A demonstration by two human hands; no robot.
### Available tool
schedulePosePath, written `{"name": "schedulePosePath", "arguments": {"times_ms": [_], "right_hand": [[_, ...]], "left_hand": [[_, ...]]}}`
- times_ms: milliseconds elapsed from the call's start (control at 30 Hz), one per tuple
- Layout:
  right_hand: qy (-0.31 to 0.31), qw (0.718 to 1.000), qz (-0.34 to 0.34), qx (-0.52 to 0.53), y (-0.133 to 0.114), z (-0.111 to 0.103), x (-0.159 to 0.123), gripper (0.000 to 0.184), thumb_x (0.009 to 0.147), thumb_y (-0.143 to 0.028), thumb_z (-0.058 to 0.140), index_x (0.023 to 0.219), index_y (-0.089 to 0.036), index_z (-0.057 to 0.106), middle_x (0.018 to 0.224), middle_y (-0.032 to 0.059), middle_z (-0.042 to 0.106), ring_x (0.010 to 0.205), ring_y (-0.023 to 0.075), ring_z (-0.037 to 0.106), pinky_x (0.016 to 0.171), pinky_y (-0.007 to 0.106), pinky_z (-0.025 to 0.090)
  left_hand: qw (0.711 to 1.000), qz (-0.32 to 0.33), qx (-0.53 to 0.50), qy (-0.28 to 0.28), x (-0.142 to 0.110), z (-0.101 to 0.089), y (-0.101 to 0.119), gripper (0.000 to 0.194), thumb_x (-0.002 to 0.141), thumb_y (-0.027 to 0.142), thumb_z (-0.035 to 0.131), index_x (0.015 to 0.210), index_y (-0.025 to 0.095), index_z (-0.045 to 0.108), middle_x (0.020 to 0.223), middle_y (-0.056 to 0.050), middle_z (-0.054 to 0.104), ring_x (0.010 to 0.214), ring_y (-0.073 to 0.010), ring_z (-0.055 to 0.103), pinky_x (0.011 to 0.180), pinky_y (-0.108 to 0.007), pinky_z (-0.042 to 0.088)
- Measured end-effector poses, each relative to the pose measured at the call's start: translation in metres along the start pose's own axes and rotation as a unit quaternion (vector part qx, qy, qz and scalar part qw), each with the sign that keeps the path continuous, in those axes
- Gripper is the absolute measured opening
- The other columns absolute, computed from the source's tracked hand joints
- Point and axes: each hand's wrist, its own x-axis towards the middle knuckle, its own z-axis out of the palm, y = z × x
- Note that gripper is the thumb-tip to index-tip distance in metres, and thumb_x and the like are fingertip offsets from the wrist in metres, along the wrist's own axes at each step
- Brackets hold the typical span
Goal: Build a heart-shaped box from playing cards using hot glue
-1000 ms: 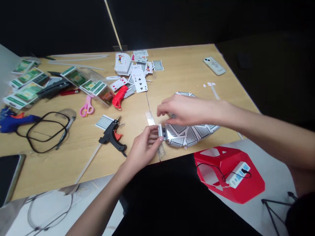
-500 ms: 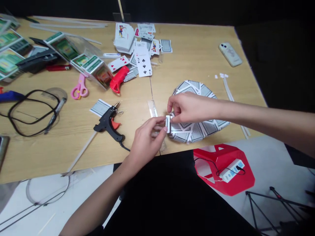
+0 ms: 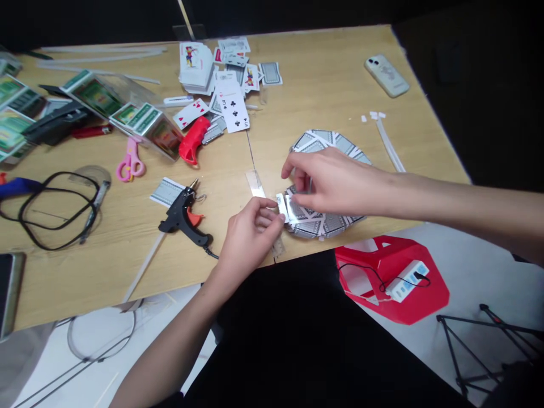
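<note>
Near the table's (image 3: 225,161) front edge, the left hand (image 3: 253,232) pinched a small card (image 3: 282,208) beside the card-covered form (image 3: 318,224); the right hand (image 3: 334,178) curled above, contact unclear. Apparently fitting; alignment next called for steadiness.

On my feed, the right hand (image 3: 327,178) hid part of the round piece (image 3: 331,222). The left edge cut off the blue tool (image 3: 20,187) and dark device (image 3: 7,292). I found the scraps (image 3: 374,115) too small to identify.

Table (image 3: 331,102) with card-covered piece (image 3: 329,222), glue gun (image 3: 182,212), scissors (image 3: 132,154)
</note>
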Motion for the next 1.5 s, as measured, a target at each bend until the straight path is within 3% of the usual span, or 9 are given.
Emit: {"name": "schedulePosePath", "arguments": {"times_ms": [100,200,433,733,1267,1400,1500], "right_hand": [[0.077,0.996,-0.037,-0.017,0.003,0.001,-0.027,0.037,0.091,-0.027,0.071,0.129,-0.022,0.07,0.123,0.0133,0.076,0.121,0.0389,0.071,0.102,0.053,0.055],[0.115,0.992,-0.045,-0.015,0.007,0.01,-0.051,0.038,0.094,-0.029,0.07,0.132,-0.025,0.07,0.138,0.0151,0.071,0.136,0.0435,0.064,0.113,0.062,0.053],[0.144,0.988,-0.046,0.026,0.014,0.051,-0.078,0.046,0.1,-0.034,0.076,0.144,-0.025,0.065,0.161,0.0181,0.059,0.155,0.0372,0.054,0.126,0.061,0.05],[0.194,0.978,-0.055,0.051,0.019,0.08,-0.082,0.044,0.104,-0.036,0.073,0.145,-0.021,0.067,0.166,0.0168,0.058,0.162,0.0361,0.048,0.132,0.062,0.044],[0.231,0.969,-0.066,0.061,0.021,0.094,-0.08,0.046,0.105,-0.035,0.072,0.148,-0.018,0.066,0.168,0.0177,0.057,0.165,0.0348,0.044,0.137,0.062,0.038],[0.23,0.969,-0.066,0.058,0.021,0.094,-0.081,0.046,0.106,-0.034,0.071,0.147,-0.014,0.068,0.167,0.0194,0.057,0.165,0.0359,0.044,0.138,0.061,0.037],[0.236,0.967,-0.07,0.058,0.021,0.095,-0.08,0.046,0.105,-0.034,0.072,0.147,-0.013,0.069,0.167,0.0203,0.057,0.164,0.0368,0.045,0.138,0.061,0.037]], "left_hand": [[0.999,-0.002,0.039,0.0,0.0,-0.001,0.005,0.023,0.094,0.035,0.075,0.111,0.022,0.066,0.086,-0.002,0.079,0.071,-0.0194,0.079,0.069,-0.033,0.065],[0.998,-0.016,0.055,-0.007,-0.001,0.0,0.011,0.02,0.097,0.032,0.072,0.111,0.024,0.061,0.078,0.001,0.078,0.064,-0.0192,0.079,0.068,-0.032,0.063],[0.999,-0.028,0.036,-0.016,-0.003,0.004,0.013,0.03,0.1,0.036,0.071,0.122,0.025,0.054,0.075,0.005,0.077,0.062,-0.0195,0.079,0.066,-0.032,0.062],[0.994,-0.017,0.112,0.007,-0.003,0.006,0.024,0.028,0.095,0.03,0.069,0.119,0.024,0.055,0.072,0.006,0.076,0.062,-0.0184,0.078,0.072,-0.031,0.059],[0.99,-0.003,0.134,0.034,-0.005,0.013,0.022,0.025,0.093,0.03,0.069,0.112,0.024,0.054,0.079,0.003,0.078,0.063,-0.0172,0.075,0.069,-0.03,0.057],[0.99,-0.02,0.135,0.022,-0.002,0.011,0.025,0.022,0.091,0.028,0.071,0.105,0.025,0.054,0.072,0.005,0.078,0.061,-0.0177,0.076,0.069,-0.029,0.057],[0.992,-0.051,0.111,-0.019,0.001,0.006,0.026,0.015,0.092,0.029,0.07,0.095,0.024,0.056,0.066,0.004,0.076,0.057,-0.0175,0.075,0.067,-0.029,0.058]]}}
